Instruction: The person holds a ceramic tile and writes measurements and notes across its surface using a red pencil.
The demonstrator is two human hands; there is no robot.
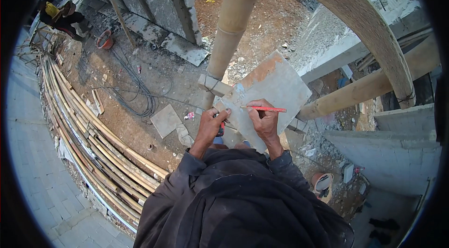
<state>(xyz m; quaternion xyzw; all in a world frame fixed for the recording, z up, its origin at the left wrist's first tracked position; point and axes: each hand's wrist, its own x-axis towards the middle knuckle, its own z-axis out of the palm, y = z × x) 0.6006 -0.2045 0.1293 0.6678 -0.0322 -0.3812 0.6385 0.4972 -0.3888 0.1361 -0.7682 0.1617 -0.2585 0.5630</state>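
A grey, square-cornered board (pixel 285 86) with a worn brown patch along its far edge lies in front of me, tilted like a diamond. My right hand (pixel 264 124) is closed round a red pencil (pixel 273 108), whose tip points left at the board's near-left part. At the board's left edge, my left hand (pixel 209 126) is closed, thumb and fingers together. Beneath its fingers shows part of a small red-and-black case (pixel 220 130), which looks like a tape measure; the hand hides most of it.
A bamboo post (pixel 234 23) rises beyond the board, near a wooden block (pixel 215 85). Bamboo poles (pixel 100 147) lie in a long pile at left. Coiled cable (pixel 145 100), a loose tile (pixel 166 120) and a bucket (pixel 322 182) are on the ground. Another person (pixel 65 18) stands far left.
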